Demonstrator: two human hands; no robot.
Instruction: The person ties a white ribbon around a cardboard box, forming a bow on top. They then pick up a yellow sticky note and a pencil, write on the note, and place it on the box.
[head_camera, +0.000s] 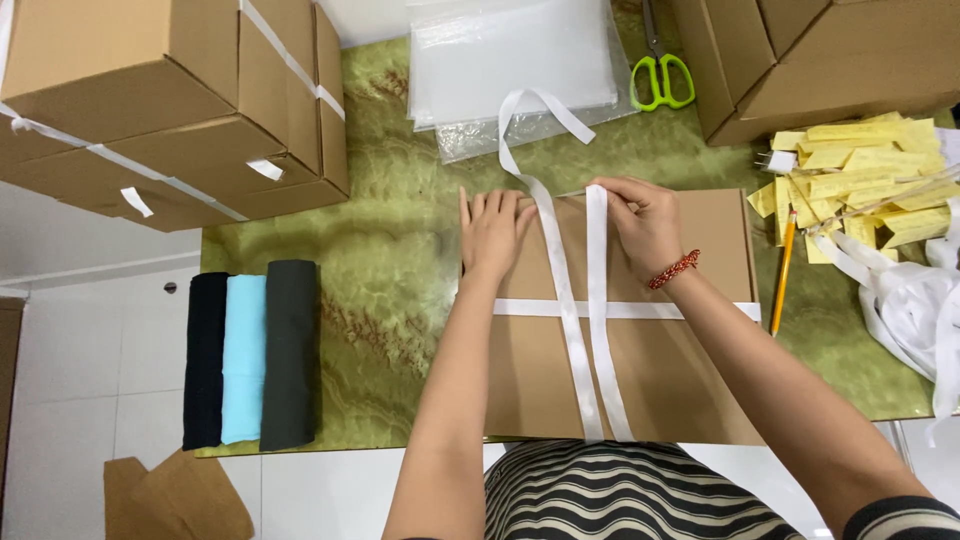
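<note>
A view from above onto a green marbled table (390, 290). In the middle, at the near edge, lies a flat brown cardboard box (690, 380), wider than it is deep. A white ribbon (597, 330) is wrapped around it: one band runs across the box from left to right, and two bands run from the near edge to the far edge, crossing the first. A loose end of the ribbon loops away over the far edge of the box, onto the table.

The left hand (492, 232) lies flat, palm down, fingers spread and open, on the far left corner of the box, just beside the left lengthwise band. It presses rather than grips. The right hand (640, 222) rests at the far edge of the box, its fingers curled and pinching the right lengthwise band where it meets the edge. A red beaded bracelet (674, 270) circles the right wrist.

On the far side of the box sits a stack of clear plastic bags (515, 60), with green-handled scissors (660, 78) just to its right. At the right are a pile of yellow paper tags (860, 170), a yellow pencil (783, 270), and a heap of white ribbon (915, 310). Stacked cardboard boxes (170, 100) tied with ribbon fill the far left. At the near left lie three folded cloths (250, 355) side by side: black, light blue, dark grey.
</note>
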